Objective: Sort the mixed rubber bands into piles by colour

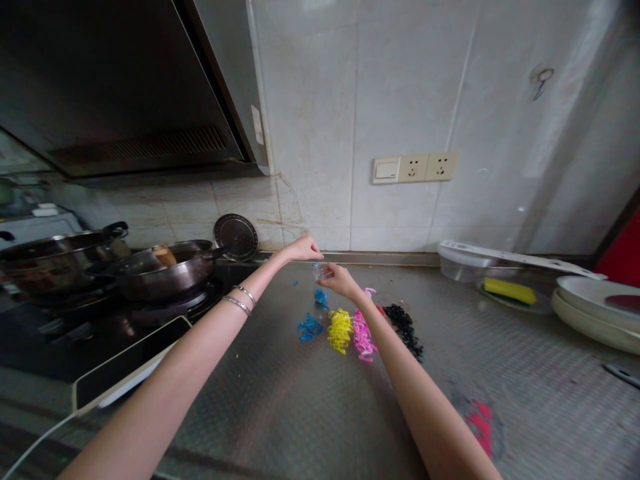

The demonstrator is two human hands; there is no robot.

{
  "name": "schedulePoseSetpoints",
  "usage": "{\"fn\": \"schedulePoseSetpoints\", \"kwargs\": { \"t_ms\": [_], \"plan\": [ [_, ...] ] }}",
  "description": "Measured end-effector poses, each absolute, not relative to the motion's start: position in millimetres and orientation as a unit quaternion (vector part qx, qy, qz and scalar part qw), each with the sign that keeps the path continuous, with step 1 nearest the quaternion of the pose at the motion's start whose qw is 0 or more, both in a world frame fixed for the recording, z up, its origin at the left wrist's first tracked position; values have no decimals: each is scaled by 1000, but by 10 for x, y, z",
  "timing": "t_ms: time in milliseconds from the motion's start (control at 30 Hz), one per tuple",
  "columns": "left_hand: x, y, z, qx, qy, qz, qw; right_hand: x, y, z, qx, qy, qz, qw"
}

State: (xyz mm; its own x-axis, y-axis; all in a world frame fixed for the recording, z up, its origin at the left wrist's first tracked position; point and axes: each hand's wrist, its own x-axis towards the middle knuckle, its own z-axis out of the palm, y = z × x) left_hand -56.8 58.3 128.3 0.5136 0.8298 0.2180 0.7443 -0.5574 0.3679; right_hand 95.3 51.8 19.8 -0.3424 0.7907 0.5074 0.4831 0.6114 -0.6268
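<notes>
My right hand [341, 280] is closed around the upper part of a small clear plastic container [317, 272]. Blue pieces [321, 299] show at its lower end; whether all of them are inside I cannot tell. Just above and to the left, my left hand [305, 249] is closed with fingertips pinched; what they hold, if anything, is too small to make out. On the metal counter below lie a blue pile [309, 327], a yellow pile [340, 331], a pink pile [363, 335] and a black pile [404, 330] of small curled pieces. My right forearm partly covers the pink one.
To the left, two metal pans [165, 270] stand on the stove beside a tablet-like device [133, 360] with a cable. At right are a clear plastic tub [457, 263], a yellow sponge [510, 291] and stacked dishes [595, 313]. Red scraps [481, 423] lie near the front.
</notes>
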Motion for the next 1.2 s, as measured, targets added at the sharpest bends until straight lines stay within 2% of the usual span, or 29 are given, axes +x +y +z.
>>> {"fn": "schedulePoseSetpoints", "kwargs": {
  "t_ms": [133,333,500,767,1000,1100,1200],
  "plan": [
    [-616,619,1271,821,521,216,88,953,522,195,-398,-797,191,413],
    [-664,574,1259,791,566,159,171,952,514,209,-392,-797,196,415],
    [-673,529,1240,799,543,163,201,954,519,203,-390,-799,195,414],
    [-670,585,1249,828,503,201,144,957,524,198,-392,-798,198,413],
    [-627,597,1238,862,457,152,158,962,515,205,-395,-800,186,410],
    [-675,656,1214,851,454,200,171,960,524,196,-397,-801,181,410],
    [-799,762,1085,786,525,293,145,952,521,199,-403,-796,185,411]
  ]
}}
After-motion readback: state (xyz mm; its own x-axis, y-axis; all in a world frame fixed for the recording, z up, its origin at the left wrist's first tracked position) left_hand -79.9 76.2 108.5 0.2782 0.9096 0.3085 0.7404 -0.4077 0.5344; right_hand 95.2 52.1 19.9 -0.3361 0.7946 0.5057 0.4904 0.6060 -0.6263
